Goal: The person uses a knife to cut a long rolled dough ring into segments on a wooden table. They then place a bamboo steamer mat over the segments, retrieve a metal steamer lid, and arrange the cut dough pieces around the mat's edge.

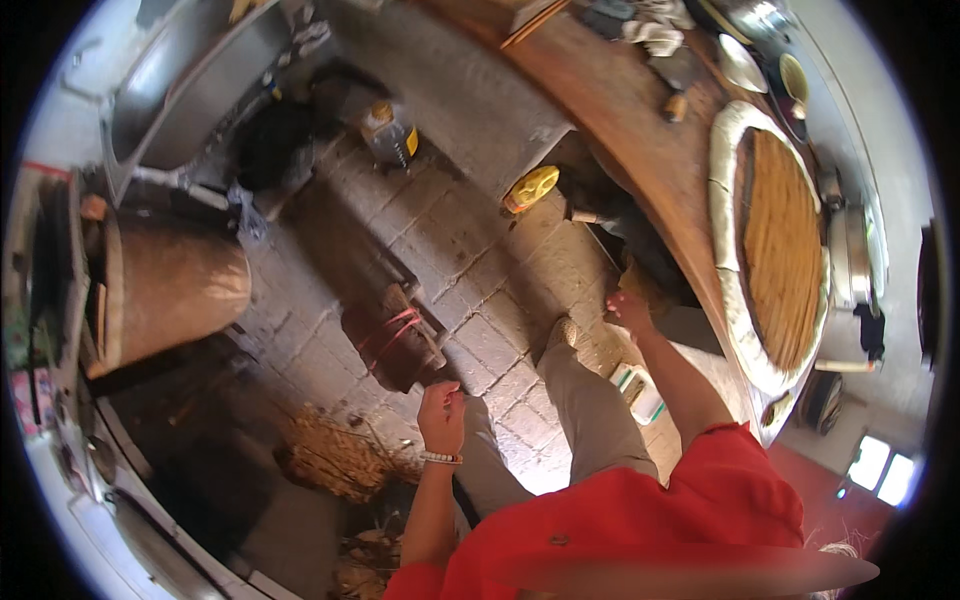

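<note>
My left hand [441, 416] is loosely curled above my left leg, with nothing visible in it. Just beyond it on the floor is a small wooden stool [412, 322] with pink-red cord around it. My right hand [630, 311] reaches out beside the opening under the wooden counter [622, 135]. Its fingers are blurred and partly bent, and I see no object in them. A yellowish-brown thing [637, 281] lies just past that hand; whether they touch is unclear. Below my right forearm a white plastic box [637, 394] with a green edge sits on the floor.
A yellow bottle [531, 187] lies on the brick floor [450, 232]; a large jug [390, 135] stands farther off. On the counter are a round wooden board [784, 251] with a pale rim and a knife [675, 82]. Dry straw [337, 450], a brown tub [176, 277] and a sink [202, 82] occupy the left.
</note>
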`<state>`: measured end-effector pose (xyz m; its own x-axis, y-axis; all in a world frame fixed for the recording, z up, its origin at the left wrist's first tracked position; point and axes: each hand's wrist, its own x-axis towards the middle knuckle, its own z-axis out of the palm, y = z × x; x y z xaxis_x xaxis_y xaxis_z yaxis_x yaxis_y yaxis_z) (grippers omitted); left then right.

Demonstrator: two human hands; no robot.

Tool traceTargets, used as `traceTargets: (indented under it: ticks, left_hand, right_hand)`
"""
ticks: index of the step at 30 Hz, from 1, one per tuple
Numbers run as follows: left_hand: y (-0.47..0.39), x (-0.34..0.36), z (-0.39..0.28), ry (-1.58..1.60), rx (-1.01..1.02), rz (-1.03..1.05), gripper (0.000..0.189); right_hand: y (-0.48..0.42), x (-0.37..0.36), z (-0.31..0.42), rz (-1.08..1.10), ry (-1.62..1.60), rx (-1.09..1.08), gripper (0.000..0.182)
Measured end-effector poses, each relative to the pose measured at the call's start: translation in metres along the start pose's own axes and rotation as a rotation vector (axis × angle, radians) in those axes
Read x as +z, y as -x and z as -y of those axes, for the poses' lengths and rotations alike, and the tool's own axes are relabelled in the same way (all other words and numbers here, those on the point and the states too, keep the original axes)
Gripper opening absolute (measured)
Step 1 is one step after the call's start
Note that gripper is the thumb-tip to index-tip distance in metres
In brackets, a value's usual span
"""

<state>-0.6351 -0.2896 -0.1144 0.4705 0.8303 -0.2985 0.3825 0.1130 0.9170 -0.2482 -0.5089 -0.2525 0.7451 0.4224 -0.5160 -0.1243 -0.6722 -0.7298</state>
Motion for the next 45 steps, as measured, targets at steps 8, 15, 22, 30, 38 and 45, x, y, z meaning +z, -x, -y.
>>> traceTargets:
  ticks: [8, 15, 22, 30, 38, 45]
  left_hand:
    - [0.012, 0.045, 0.109, -0.118, 0.038, 0.008, 0.014]
    - [0.026, 0.076, 0.196, 0.083, -0.281, -0.093, 0.013]
    - [0.019, 0.111, 0.238, 0.212, -0.459, -0.039, 0.018]
    - [-0.022, 0.119, 0.23, 0.216, -0.498, 0.024, 0.028]
    - [-0.041, 0.124, 0.234, 0.103, -0.501, 0.136, 0.026]
    - [-0.042, 0.125, 0.243, 0.137, -0.495, 0.16, 0.027]
  right_hand:
    - [-0.184, -0.018, 0.029, -0.249, -0.047, 0.108, 0.012]
    - [-0.302, -0.059, -0.037, -0.325, -0.578, 0.263, 0.03]
    - [-0.381, -0.04, -0.072, -0.3, -0.922, 0.284, 0.044]
    - [-0.462, -0.043, -0.101, -0.527, -1.355, 0.083, 0.035]
    - [-0.473, -0.077, -0.1, -0.611, -1.506, 0.035, 0.033]
    - [-0.385, -0.084, -0.08, -0.192, -1.586, -0.188, 0.03]
